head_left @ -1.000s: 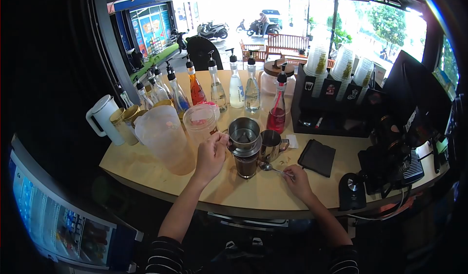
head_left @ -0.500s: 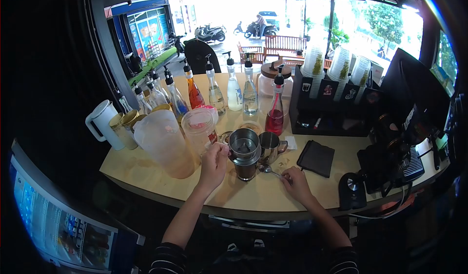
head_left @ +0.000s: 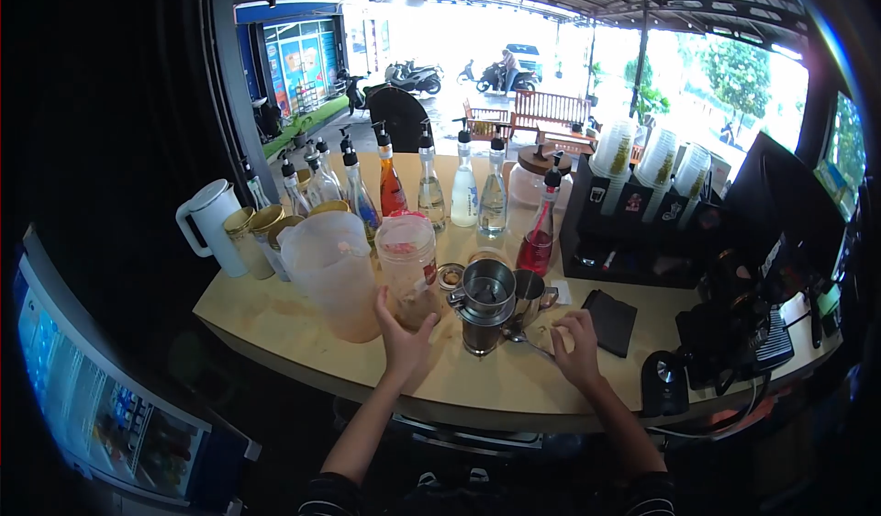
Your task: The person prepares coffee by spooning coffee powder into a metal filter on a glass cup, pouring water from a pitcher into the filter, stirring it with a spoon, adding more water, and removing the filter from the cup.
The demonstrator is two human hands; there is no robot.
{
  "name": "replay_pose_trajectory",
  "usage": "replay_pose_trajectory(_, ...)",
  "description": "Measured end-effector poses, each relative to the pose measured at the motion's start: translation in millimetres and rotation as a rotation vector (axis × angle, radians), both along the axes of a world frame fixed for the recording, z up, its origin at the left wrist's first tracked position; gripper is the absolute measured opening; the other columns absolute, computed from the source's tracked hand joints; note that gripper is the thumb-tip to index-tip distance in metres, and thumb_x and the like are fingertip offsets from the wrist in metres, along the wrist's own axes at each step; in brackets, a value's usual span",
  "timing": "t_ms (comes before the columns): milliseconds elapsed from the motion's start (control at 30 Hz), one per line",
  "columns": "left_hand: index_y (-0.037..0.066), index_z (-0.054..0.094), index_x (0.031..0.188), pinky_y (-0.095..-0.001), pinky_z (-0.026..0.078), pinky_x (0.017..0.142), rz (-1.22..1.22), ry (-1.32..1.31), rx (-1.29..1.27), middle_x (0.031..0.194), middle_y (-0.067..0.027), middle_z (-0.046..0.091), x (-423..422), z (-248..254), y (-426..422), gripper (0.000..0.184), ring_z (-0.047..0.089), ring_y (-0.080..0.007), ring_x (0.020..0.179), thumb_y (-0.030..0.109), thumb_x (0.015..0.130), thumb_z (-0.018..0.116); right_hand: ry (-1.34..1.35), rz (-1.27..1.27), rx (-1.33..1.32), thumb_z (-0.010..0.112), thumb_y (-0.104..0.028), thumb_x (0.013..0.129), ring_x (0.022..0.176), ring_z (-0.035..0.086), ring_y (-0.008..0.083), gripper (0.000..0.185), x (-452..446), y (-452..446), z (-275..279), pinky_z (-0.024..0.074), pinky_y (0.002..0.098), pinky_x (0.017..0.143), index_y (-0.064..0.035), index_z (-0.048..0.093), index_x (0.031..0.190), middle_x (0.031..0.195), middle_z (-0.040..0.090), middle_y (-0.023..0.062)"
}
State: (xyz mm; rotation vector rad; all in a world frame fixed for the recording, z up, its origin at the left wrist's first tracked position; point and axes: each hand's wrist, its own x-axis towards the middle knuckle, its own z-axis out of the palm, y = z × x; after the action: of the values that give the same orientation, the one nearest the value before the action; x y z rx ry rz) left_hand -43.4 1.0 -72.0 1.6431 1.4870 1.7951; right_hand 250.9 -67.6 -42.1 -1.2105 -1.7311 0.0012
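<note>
Metal filter (head_left: pixel 485 307) stands, in head view, at two o'clock from the left hand (head_left: pixel 405 340), spread near a jar (head_left: pixel 404 263); right hand (head_left: pixel 576 351) curls by a spoon (head_left: pixel 517 336), pinch unclear. Seemingly between grips: a next hold needs left fingers closing.

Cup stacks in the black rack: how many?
3, all in the black rack at the right of the counter: a left stack, a middle stack and a right stack. Others could be hidden behind.
</note>
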Motion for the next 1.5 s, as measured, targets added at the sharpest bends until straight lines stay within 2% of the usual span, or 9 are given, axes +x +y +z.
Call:
replay_pose_trajectory(67, 0.000, 0.016, 0.143, -0.0406, 0.028, 0.110, -0.002, 0.072, -0.031, 0.142, -0.0217, 0.026, 5, -2, 4, 0.096, 0.036, -0.0335, 0.131, 0.014, 0.072, 0.080, -0.010, 0.067, 0.085, 0.067, 0.000, 0.079, 0.088, 0.057, 0.0299, 0.017, -17, 3, 41, 0.0467, 0.0364, 0.077, -0.0013, 0.059, 0.093, 0.094, 0.053, 0.0137)
replay_pose_trajectory(133, -0.003, 0.020, 0.140, -0.0389, 0.033, 0.107, -0.098, -0.184, -0.195, 0.139, -0.0225, 0.033, 12, 8, 9, 0.096, 0.039, -0.0313, 0.128, 0.008, 0.067, 0.082, -0.040, 0.121, 0.128, 0.066, 0.001, 0.080, 0.089, 0.058, 0.0299, 0.018, -38, 7, 80, 0.0473, 0.0366, 0.077, -0.0016, 0.059, 0.096, 0.094, 0.054, 0.0141)
replay_pose_trajectory(400, -0.002, 0.028, 0.135, -0.0351, 0.041, 0.100, -0.319, -0.257, -0.130, 0.128, -0.0176, 0.047, -12, 13, 10, 0.088, 0.048, -0.0252, 0.121, 0.003, 0.063, 0.079, -0.194, 0.573, 0.049, 0.060, 0.000, 0.084, 0.088, 0.064, 0.0317, 0.021, -130, 39, 162, 0.0507, 0.0383, 0.077, -0.0003, 0.060, 0.105, 0.102, 0.062, 0.0161)
replay_pose_trajectory(600, -0.002, 0.027, 0.137, -0.0351, 0.042, 0.100, -0.414, -0.319, -0.136, 0.128, -0.0180, 0.047, -19, -7, 20, 0.093, 0.048, -0.0256, 0.121, 0.007, 0.062, 0.080, -0.278, 0.508, -0.278, 0.055, -0.003, 0.083, 0.084, 0.067, 0.0315, 0.017, -171, 95, 164, 0.0518, 0.0363, 0.078, 0.0037, 0.067, 0.094, 0.086, 0.068, 0.0197)
replay_pose_trajectory(867, -0.004, 0.026, 0.140, -0.0394, 0.034, 0.107, -0.304, -0.122, -0.122, 0.135, -0.0222, 0.040, -21, -12, 24, 0.098, 0.041, -0.0321, 0.128, 0.011, 0.060, 0.082, -1.253, 0.319, -0.729, 0.058, -0.024, 0.081, 0.091, 0.067, 0.0294, 0.032, -213, 156, 136, 0.0510, 0.0365, 0.080, -0.0002, 0.069, 0.099, 0.099, 0.069, 0.0185)
replay_pose_trajectory(1000, -0.004, 0.025, 0.140, -0.0397, 0.033, 0.108, -0.305, -0.144, -0.101, 0.135, -0.0222, 0.038, -20, -10, 20, 0.099, 0.040, -0.0328, 0.128, 0.011, 0.060, 0.082, -1.029, 0.373, -0.674, 0.060, -0.026, 0.081, 0.091, 0.066, 0.0272, 0.030, -210, 159, 117, 0.0506, 0.0347, 0.081, -0.0019, 0.070, 0.096, 0.099, 0.069, 0.0164)
replay_pose_trajectory(1067, -0.004, 0.024, 0.140, -0.0398, 0.032, 0.108, -0.310, -0.148, -0.112, 0.136, -0.0224, 0.037, -19, -10, 20, 0.100, 0.039, -0.0331, 0.128, 0.011, 0.061, 0.082, -1.418, 0.389, -0.561, 0.066, -0.024, 0.078, 0.092, 0.066, 0.0237, 0.038, -215, 161, 130, 0.0504, 0.0335, 0.083, 0.0015, 0.067, 0.105, 0.106, 0.068, 0.0161)
replay_pose_trajectory(1267, -0.005, 0.023, 0.138, -0.0412, 0.031, 0.108, -0.296, -0.118, -0.081, 0.134, -0.0236, 0.036, -17, -14, 23, 0.098, 0.037, -0.0359, 0.128, 0.010, 0.061, 0.081, -1.493, 0.453, -0.626, 0.067, -0.027, 0.080, 0.104, 0.064, 0.0261, 0.037, -221, 151, 148, 0.0499, 0.0357, 0.086, 0.0007, 0.067, 0.104, 0.109, 0.067, 0.0173)
replay_pose_trajectory(1500, -0.005, 0.025, 0.136, -0.0423, 0.030, 0.108, -0.286, -0.106, -0.053, 0.132, -0.0242, 0.036, -16, -14, 22, 0.096, 0.038, -0.0372, 0.126, 0.009, 0.059, 0.080, -1.248, 0.377, -0.684, 0.068, -0.026, 0.078, 0.101, 0.065, 0.0292, 0.036, -208, 160, 118, 0.0505, 0.0370, 0.084, 0.0009, 0.068, 0.102, 0.105, 0.068, 0.0176)
